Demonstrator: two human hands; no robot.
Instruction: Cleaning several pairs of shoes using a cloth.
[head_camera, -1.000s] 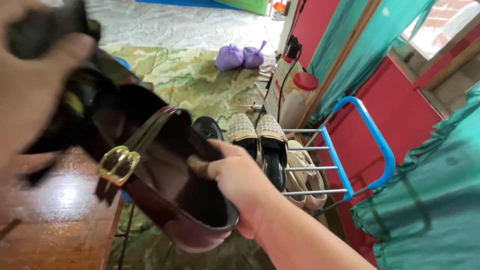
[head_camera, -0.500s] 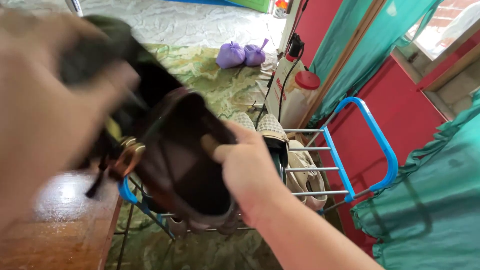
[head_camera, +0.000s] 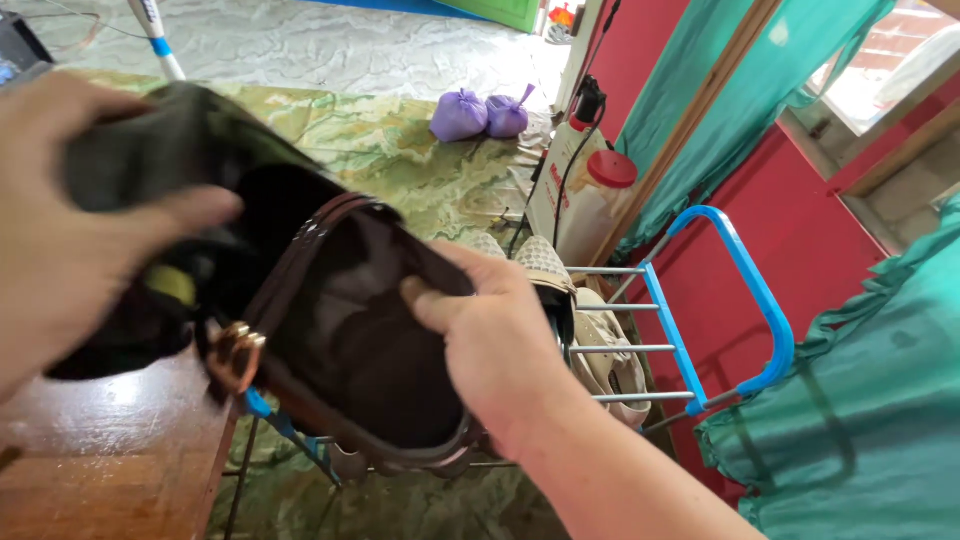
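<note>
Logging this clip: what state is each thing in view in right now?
Brown sandal: held up, footbed facing the camera, buckle fastened.
Right hand: gripping the sandal's edge.
Left hand: closed on a dark cloth.
Shoe rack: standing, holding shoes.
Purple bags: tied shut, on the floor.

The scene is lit by bright daylight, admitted through the window (head_camera: 880, 80) at the upper right, where the view is washed out. A soft glare is seen on the polished wooden bench (head_camera: 110, 460) at the lower left. The left hand (head_camera: 70, 230) is rendered large and slightly blurred, close to the lens. Straight lines are bowed near the frame edges. The dark shoe (head_camera: 350, 340) interior is left in shadow.
</note>
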